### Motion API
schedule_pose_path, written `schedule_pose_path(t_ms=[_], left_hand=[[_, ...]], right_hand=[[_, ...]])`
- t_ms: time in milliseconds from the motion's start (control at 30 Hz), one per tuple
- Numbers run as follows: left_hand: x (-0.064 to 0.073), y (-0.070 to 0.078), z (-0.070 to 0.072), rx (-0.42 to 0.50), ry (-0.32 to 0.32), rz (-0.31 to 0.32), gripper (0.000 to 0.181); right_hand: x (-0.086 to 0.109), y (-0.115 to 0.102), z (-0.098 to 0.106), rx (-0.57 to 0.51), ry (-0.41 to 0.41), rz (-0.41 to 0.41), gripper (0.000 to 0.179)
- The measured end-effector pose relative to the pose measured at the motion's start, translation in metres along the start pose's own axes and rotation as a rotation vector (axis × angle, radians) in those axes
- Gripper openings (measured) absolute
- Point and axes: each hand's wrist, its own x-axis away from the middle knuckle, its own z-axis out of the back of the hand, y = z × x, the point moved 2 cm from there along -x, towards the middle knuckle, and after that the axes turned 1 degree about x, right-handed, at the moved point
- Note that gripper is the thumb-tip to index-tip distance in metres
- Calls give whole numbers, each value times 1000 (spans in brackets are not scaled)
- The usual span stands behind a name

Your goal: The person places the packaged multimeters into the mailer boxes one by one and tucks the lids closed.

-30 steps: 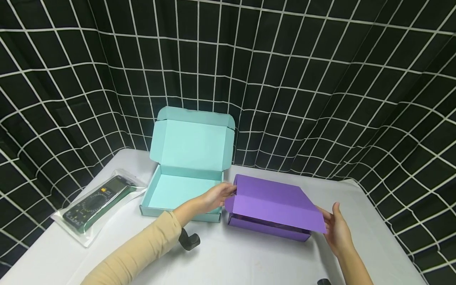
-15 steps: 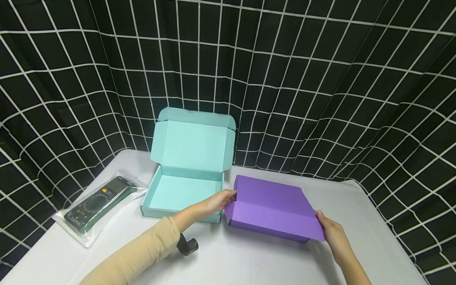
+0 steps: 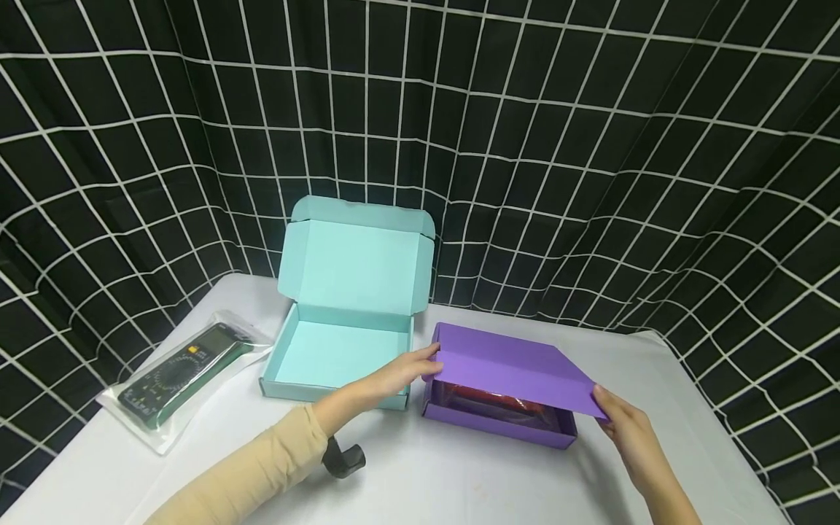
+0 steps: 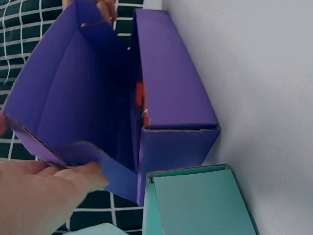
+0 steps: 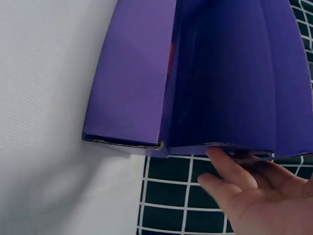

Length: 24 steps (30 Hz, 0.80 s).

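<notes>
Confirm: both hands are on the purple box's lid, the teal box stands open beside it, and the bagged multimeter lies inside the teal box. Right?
Not quite: the bagged multimeter isn't in the teal box but on the white table to its left, as the head view shows. The rest stands: left hand and right hand on the purple lid, teal box open.

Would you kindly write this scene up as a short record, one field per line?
left hand: holds the purple lid at its left side
right hand: grips the lid's front right corner
purple box: partly open; red item visible inside
teal box: open, lid raised, left of the purple box
multimeter: in a clear bag, left of the teal box
black object: partly hidden by the sleeve
</notes>
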Motion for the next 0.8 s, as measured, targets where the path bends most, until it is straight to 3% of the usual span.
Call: schedule_pose_path(t_ms=[100, 267, 333, 400, 567, 800], left_hand=[[7, 1, -5, -111, 10, -9, 70], [20, 5, -9, -209, -12, -51, 72], [24, 6, -10, -240, -22, -64, 71], [26, 5, -10, -262, -32, -67, 69], [29, 0, -14, -224, -53, -48, 68], [33, -9, -19, -200, -50, -31, 67]], right_hand=[[3, 1, -1, -32, -10, 44, 63], [8, 4, -3, -2, -4, 46, 62], [10, 4, -5, 71, 12, 37, 62], [13, 3, -6, 214, 50, 31, 63], [21, 4, -10, 538, 137, 13, 65], [26, 14, -16, 604, 189, 16, 63]])
